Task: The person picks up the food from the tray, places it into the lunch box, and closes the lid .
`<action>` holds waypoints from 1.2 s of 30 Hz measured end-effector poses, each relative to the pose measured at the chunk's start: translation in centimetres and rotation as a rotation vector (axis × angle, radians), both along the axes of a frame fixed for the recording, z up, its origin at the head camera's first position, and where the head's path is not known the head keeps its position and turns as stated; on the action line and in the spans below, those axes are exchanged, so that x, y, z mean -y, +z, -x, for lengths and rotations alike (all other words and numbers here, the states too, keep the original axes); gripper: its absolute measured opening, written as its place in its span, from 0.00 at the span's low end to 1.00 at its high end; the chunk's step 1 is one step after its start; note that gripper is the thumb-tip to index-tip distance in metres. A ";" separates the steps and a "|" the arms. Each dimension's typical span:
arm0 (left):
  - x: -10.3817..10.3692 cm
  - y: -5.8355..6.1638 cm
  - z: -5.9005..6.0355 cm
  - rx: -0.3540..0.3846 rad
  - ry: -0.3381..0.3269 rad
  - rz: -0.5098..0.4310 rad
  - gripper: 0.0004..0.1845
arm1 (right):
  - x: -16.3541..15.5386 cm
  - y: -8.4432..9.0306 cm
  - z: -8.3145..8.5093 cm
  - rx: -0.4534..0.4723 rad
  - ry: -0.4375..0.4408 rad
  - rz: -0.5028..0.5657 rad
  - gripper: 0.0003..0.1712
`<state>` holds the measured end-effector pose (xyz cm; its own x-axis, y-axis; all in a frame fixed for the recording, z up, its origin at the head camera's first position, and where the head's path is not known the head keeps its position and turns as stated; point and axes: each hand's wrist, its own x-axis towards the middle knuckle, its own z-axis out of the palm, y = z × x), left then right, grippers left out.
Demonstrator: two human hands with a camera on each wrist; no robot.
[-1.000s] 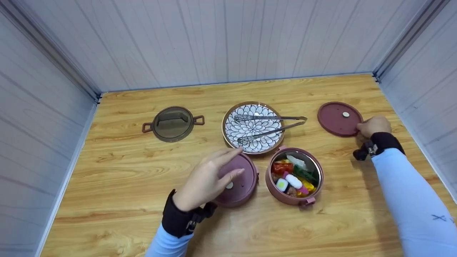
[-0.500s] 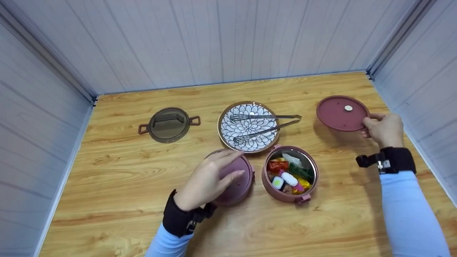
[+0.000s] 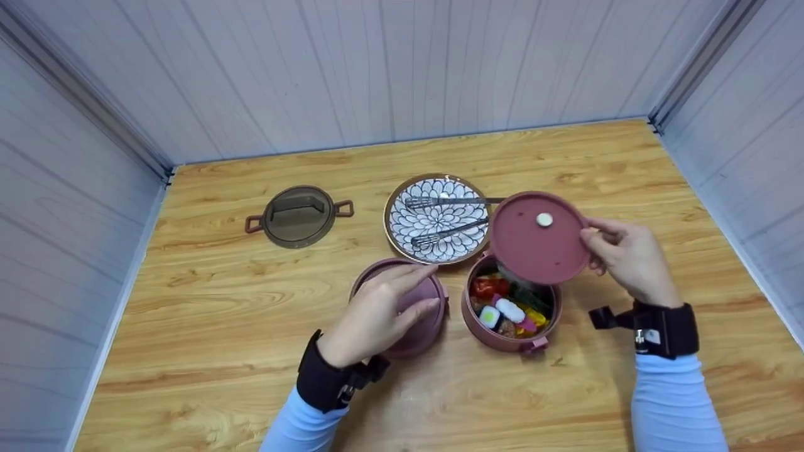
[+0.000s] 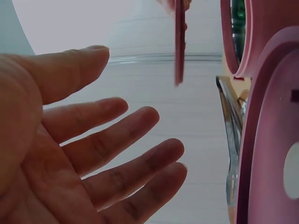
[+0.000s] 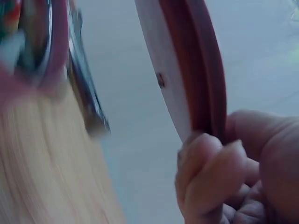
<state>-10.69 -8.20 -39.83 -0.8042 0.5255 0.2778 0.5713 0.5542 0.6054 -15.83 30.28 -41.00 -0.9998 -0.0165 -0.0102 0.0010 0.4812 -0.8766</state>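
now two hands work a pair of round pink lunch containers on a wooden table [image 3: 207, 326].
nearest, the left hand [image 3: 377, 314] lies spread and flat on the lidded pink container [image 3: 419, 317], seemingly steadying it; beside it the right hand [image 3: 628, 257] pinches the edge of a round pink plastic lid [image 3: 534, 242], tilted above the open food-filled container [image 3: 510, 314]; behind, metal tongs [image 3: 440, 216] rest on a flower-patterned plate [image 3: 402, 223].

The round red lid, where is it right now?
In the head view the red lid is right of middle, pinched at its edge by the right hand. It hangs over the open food box, just beside the flower plate.
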 end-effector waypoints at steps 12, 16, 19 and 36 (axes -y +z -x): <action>-2.6 0.0 0.2 0.015 0.064 0.015 0.25 | 3.3 -0.3 -0.2 0.044 0.369 -0.083 0.23; -4.0 -0.1 0.4 0.046 0.050 0.043 0.27 | 3.3 -0.4 -0.1 0.032 0.446 -0.112 0.21; -5.2 -0.3 0.4 0.073 0.030 0.088 0.30 | 3.1 -0.7 0.1 0.026 0.488 -0.152 0.20; -11.0 -2.8 -1.8 0.310 0.088 0.165 0.60 | 1.5 -2.9 1.7 0.085 0.458 -0.240 0.23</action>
